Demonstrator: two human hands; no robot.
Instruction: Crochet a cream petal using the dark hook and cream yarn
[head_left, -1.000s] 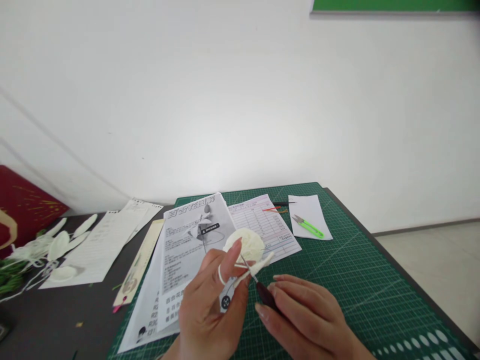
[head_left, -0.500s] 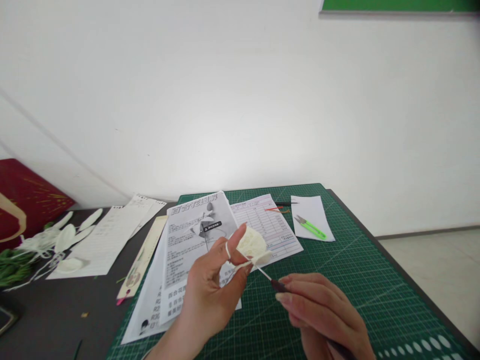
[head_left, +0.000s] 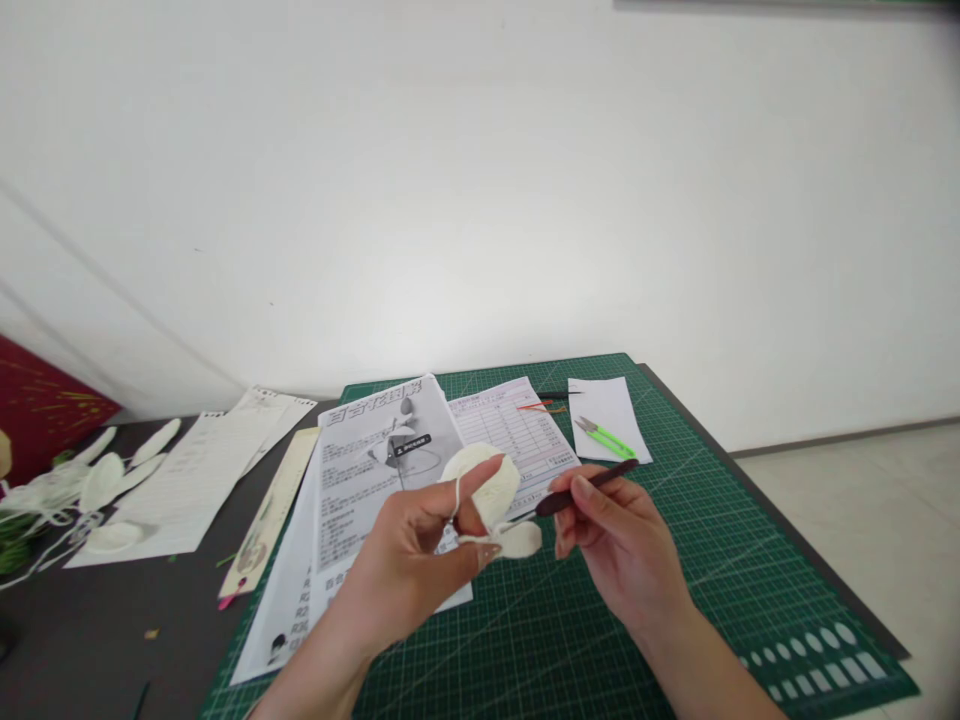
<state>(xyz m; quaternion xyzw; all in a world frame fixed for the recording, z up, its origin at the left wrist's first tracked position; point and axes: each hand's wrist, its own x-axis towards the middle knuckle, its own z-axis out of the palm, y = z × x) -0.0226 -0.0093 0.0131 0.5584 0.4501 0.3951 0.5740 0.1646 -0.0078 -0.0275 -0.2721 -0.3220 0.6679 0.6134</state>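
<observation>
My left hand [head_left: 424, 560] pinches a small cream crochet piece [head_left: 520, 540] between thumb and a finger, with a strand of yarn looped over the raised index finger. My right hand [head_left: 622, 545] grips the dark handle of a crochet hook [head_left: 577, 496], its metal tip pointing left at the top of the crochet piece. Whether the tip is through a stitch I cannot make out. Just behind my left fingers is a round cream ball of yarn [head_left: 484, 482], partly covered by the index finger.
Under my hands lies a green cutting mat [head_left: 720, 560]. Printed pattern sheets [head_left: 360, 500], a lined form [head_left: 517, 430] and green thread snips [head_left: 606, 438] on white paper sit farther back. White crocheted petals [head_left: 101, 485] and loose yarn lie left, near a bookmark [head_left: 270, 510].
My right hand has turned over, so the hook now lies nearly level, handle up to the right. The crochet piece has tilted in my left hand. The view has shifted slightly.
</observation>
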